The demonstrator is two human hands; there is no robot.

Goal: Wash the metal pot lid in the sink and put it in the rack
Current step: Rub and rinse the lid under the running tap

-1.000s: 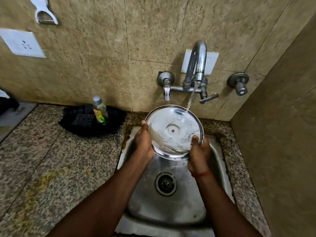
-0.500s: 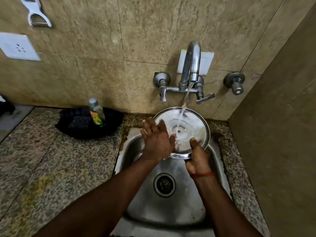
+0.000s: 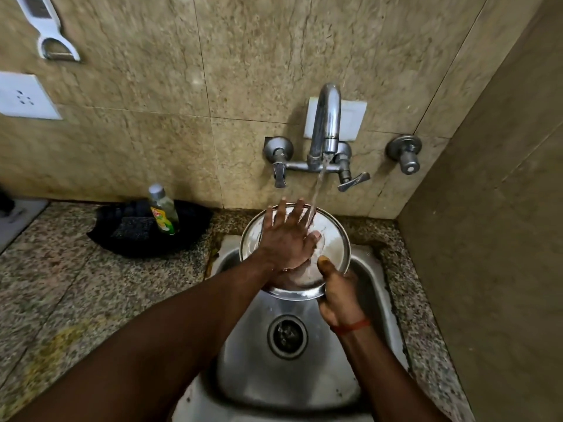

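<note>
Rinsing goes best with the metal pot lid (image 3: 330, 245) tilted under the stream, and that is how it sits now: held over the sink (image 3: 292, 388) at the centre of the frame, its hollow face turned up toward the camera. The right hand (image 3: 339, 295) pinches the lid's lower right rim, thumb on the inner face and the other fingers hidden behind. The left hand (image 3: 286, 240) lies flat on that face with its fingers spread wide, gripping nothing. Water from the tap (image 3: 326, 123) falls onto the left fingers and the metal just beside them.

To do this well, I would sweep the flat palm in circles across the whole face, turn the lid by its rim so every part meets the stream, and keep the pinch firm, since wet steel likely slips. No rack is in view.
</note>
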